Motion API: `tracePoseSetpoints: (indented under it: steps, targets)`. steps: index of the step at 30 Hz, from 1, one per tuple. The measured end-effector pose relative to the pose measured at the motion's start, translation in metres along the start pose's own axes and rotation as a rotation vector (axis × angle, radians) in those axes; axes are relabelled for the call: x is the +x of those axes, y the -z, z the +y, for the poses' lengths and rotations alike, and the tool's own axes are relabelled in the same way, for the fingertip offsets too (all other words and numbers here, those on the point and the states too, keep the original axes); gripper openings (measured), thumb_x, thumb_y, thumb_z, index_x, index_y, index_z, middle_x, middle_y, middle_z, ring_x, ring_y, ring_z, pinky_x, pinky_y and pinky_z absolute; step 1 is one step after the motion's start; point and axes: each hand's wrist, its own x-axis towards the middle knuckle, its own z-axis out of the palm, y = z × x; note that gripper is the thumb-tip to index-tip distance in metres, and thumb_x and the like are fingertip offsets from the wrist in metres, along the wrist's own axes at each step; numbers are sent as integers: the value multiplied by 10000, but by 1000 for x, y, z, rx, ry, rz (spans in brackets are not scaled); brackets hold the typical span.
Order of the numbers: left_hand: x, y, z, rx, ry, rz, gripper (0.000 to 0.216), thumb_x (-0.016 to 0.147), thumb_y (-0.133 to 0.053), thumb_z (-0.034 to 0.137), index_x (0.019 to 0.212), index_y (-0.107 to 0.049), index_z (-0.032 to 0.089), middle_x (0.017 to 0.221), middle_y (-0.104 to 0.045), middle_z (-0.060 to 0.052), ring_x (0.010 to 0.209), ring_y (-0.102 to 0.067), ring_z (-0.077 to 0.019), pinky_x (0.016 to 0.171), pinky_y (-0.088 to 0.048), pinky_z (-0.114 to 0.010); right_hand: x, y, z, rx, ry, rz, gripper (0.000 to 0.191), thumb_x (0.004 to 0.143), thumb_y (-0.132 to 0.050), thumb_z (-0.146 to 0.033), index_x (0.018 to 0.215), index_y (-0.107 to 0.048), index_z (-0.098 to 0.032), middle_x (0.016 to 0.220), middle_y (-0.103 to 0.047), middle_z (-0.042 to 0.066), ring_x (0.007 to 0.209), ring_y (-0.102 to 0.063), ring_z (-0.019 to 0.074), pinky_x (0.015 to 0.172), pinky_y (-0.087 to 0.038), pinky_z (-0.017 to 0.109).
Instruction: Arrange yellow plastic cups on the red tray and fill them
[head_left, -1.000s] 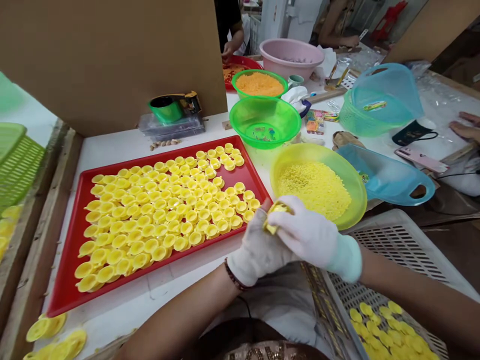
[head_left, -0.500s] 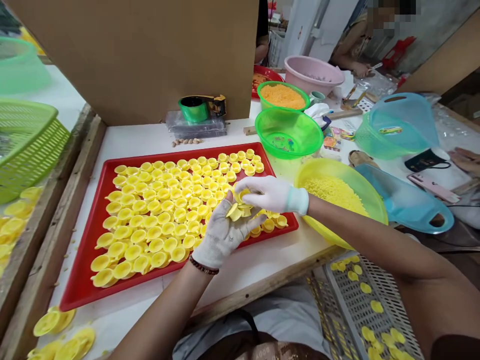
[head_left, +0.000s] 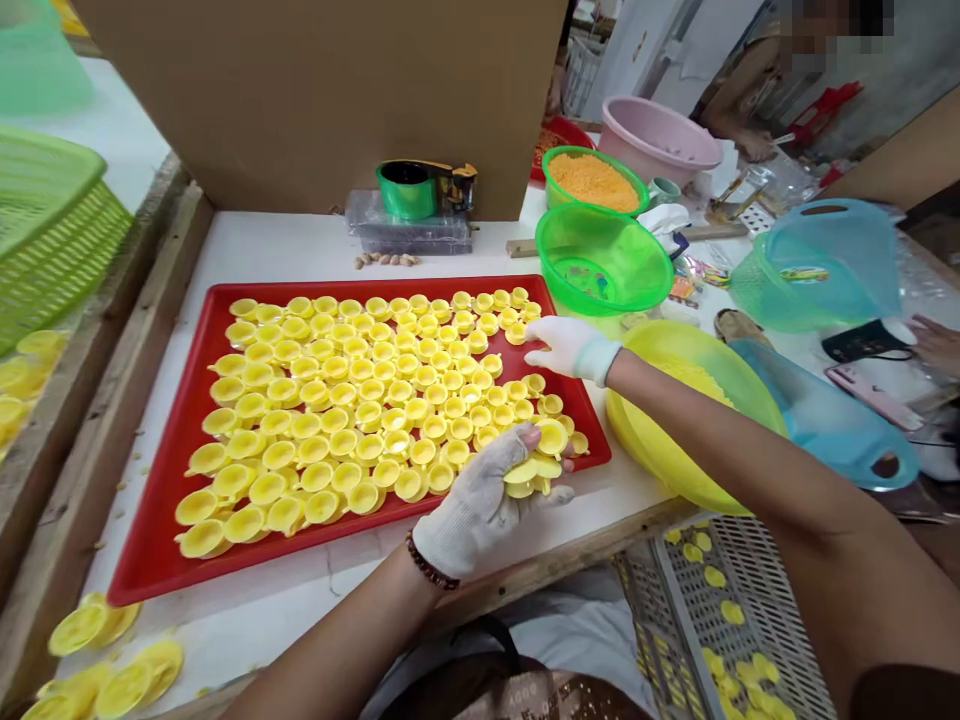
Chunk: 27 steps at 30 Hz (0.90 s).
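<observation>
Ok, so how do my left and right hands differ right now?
Your left hand holds several yellow cups; your right hand, with nothing visible in it, is over the red tray's right edge. The left has a dark bracelet behind it; the right shows a pale green cuff. Both wear whitish gloves.

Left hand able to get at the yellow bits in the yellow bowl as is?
Probably not easily: the left hand holds yellow cups, and the right forearm crosses over the yellow bowl, between hand and yellow bits.

workshop: tray of small parts
</observation>
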Motion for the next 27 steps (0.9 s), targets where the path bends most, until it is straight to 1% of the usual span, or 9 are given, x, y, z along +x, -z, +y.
tracePoseSetpoints:
  steps: [2,4,6,9,11,14,17,21,27]
  targets:
    - [0,0,-1,16,-1,-5,195,888,-825,259,1010,-707,163,1018,-729,-87,899,-762,-230,695,-674,-330,-4,3,9,-45,7,27,307,1043,-639,-264,1300,-734,-124,1331,-740,151,1215,-674,274,1007,-472,331]
    - [-1,-2,0,22,6,-20,211,866,-851,271,953,-692,163,993,-713,-73,845,-743,-213,665,-665,-327,-12,8,18,-83,-27,46,322,1082,-554,-240,1327,-734,-135,1337,-738,142,1218,-676,264,1005,-467,329]
    - [-1,-4,1,24,8,-30,241,846,-872,285,932,-683,163,983,-704,-66,819,-732,-206,645,-658,-326,-20,11,22,-148,-16,-9,315,1071,-563,-232,1310,-756,-161,1318,-742,131,1193,-681,264,971,-464,334]
    - [-2,-4,1,37,8,-3,256,848,-872,288,975,-687,164,1007,-709,-69,847,-742,-215,648,-657,-322,-27,9,19,-274,138,-129,313,1015,-659,-246,1305,-773,-217,1313,-735,112,1191,-671,280,920,-439,349]
    - [-2,-3,1,46,2,36,262,861,-856,263,1046,-697,166,1023,-716,-71,867,-752,-215,687,-665,-320,-27,5,14,-353,212,-172,288,1002,-669,-249,1264,-784,-231,1314,-728,105,1195,-664,291,883,-417,357]
    - [-2,-2,1,49,-10,83,275,876,-834,236,1108,-705,165,1035,-721,-75,870,-760,-216,721,-676,-333,-24,2,8,-435,207,-208,238,1029,-609,-253,1157,-803,-200,1272,-730,125,1172,-672,305,829,-395,367]
    - [-2,-3,2,33,-18,68,232,868,-843,245,1041,-712,166,1013,-708,-67,871,-763,-230,698,-680,-350,-16,0,9,-479,200,-176,259,1047,-576,-252,1167,-789,-167,1240,-733,154,1167,-682,327,816,-397,379]
    - [-3,-5,4,26,-15,4,209,849,-861,255,975,-719,170,980,-695,-57,866,-757,-225,692,-675,-341,2,-5,6,-448,185,-145,247,1046,-584,-219,1197,-767,-151,1200,-746,160,1139,-703,319,802,-421,368]
    - [-3,5,2,43,-33,72,289,865,-860,269,1100,-726,167,1007,-732,-86,900,-764,-247,725,-684,-362,11,-7,-16,-218,57,-34,296,1101,-489,-190,1202,-760,-128,1242,-745,160,1100,-705,263,811,-451,332]
